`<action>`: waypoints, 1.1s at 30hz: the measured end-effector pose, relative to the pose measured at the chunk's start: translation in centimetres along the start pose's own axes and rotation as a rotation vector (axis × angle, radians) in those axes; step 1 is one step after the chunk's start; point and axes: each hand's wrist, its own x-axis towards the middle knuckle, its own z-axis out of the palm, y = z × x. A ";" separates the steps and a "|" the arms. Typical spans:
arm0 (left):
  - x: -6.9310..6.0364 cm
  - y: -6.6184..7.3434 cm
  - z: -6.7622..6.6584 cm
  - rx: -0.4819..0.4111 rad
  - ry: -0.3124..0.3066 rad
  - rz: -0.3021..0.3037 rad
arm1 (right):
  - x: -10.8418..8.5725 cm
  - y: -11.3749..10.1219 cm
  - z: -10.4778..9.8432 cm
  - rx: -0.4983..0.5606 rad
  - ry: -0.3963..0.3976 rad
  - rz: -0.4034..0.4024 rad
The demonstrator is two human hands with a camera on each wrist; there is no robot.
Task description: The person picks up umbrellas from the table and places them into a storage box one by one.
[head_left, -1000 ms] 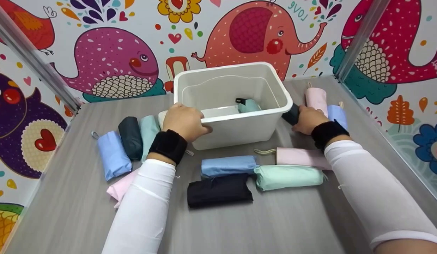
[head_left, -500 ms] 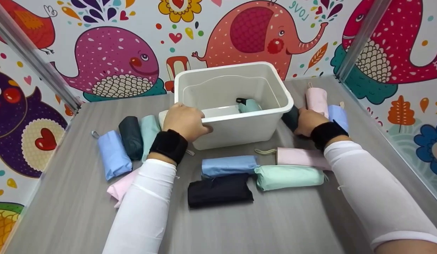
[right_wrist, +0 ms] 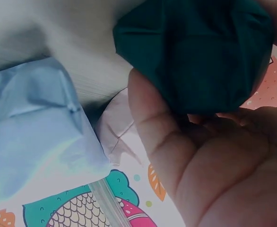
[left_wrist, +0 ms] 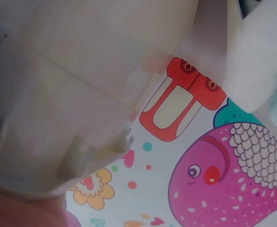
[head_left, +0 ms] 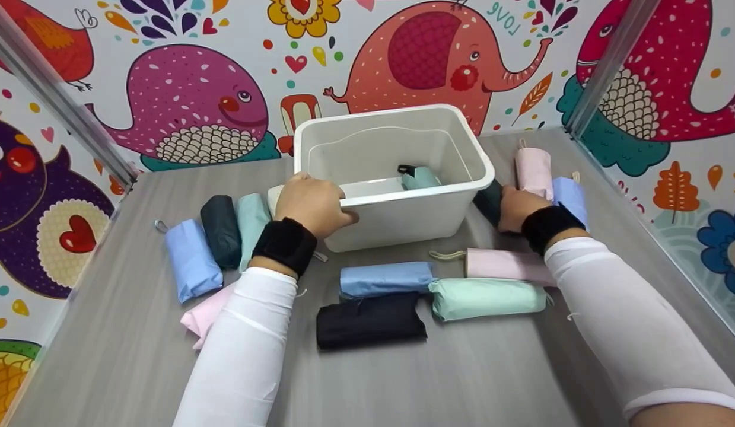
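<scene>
My left hand [head_left: 311,204] grips the front left rim of a white plastic bin [head_left: 397,216], thumb outside; the bin wall fills much of the left wrist view. To the right of the bin, my right hand [head_left: 515,209] holds a dark green folded umbrella [head_left: 489,200] in its fabric sleeve. In the right wrist view, thumb and fingers curl round that umbrella [right_wrist: 200,56]. Inside the bin lies a teal folded umbrella [head_left: 422,178] with a black end. Near my right hand are a pink folded umbrella [head_left: 533,172] and a blue one [head_left: 570,196].
In front of the bin lie blue [head_left: 385,279], black [head_left: 370,321], mint [head_left: 487,298] and pink [head_left: 506,264] folded umbrellas. Left of it are blue [head_left: 192,260], dark green [head_left: 220,231], teal [head_left: 252,222] and pink [head_left: 204,317] ones. Patterned walls enclose the grey table [head_left: 450,379].
My right hand has turned slightly and the dark green umbrella has tipped lower beside the bin. The left hand stays on the rim, and the other umbrellas have not moved.
</scene>
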 end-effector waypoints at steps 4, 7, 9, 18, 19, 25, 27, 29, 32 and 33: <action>0.0 0.0 0.0 -0.003 0.002 -0.003 | 1.1 1.0 0.6 -0.019 -0.019 0.013; 0.0 0.0 0.0 -0.004 0.004 -0.001 | 0.4 0.3 0.1 0.005 -0.035 0.010; 0.0 0.0 0.0 0.000 0.009 0.003 | -0.4 -0.5 -0.5 0.022 -0.046 0.004; 0.1 -0.1 0.2 0.002 0.010 0.001 | -1.5 -1.6 -1.1 0.027 -0.049 -0.002; 0.1 -0.1 0.2 0.002 0.007 0.000 | -1.5 -1.6 -1.1 0.026 -0.048 0.000; 0.1 -0.1 0.0 0.003 -0.003 0.000 | -1.4 -1.7 -1.3 -0.008 -0.033 0.001; 0.1 -0.1 0.0 0.001 -0.004 0.002 | -1.4 -1.7 -1.2 -0.020 -0.032 0.010; 0.1 -0.1 0.1 -0.002 -0.004 0.002 | -1.4 -1.7 -1.3 -0.017 -0.037 0.022; 0.0 -0.1 0.1 -0.011 -0.002 0.002 | -1.4 -1.8 -1.4 0.000 -0.043 0.037; 0.0 -0.1 0.1 -0.013 -0.001 0.001 | -1.4 -1.8 -1.4 0.004 -0.043 0.040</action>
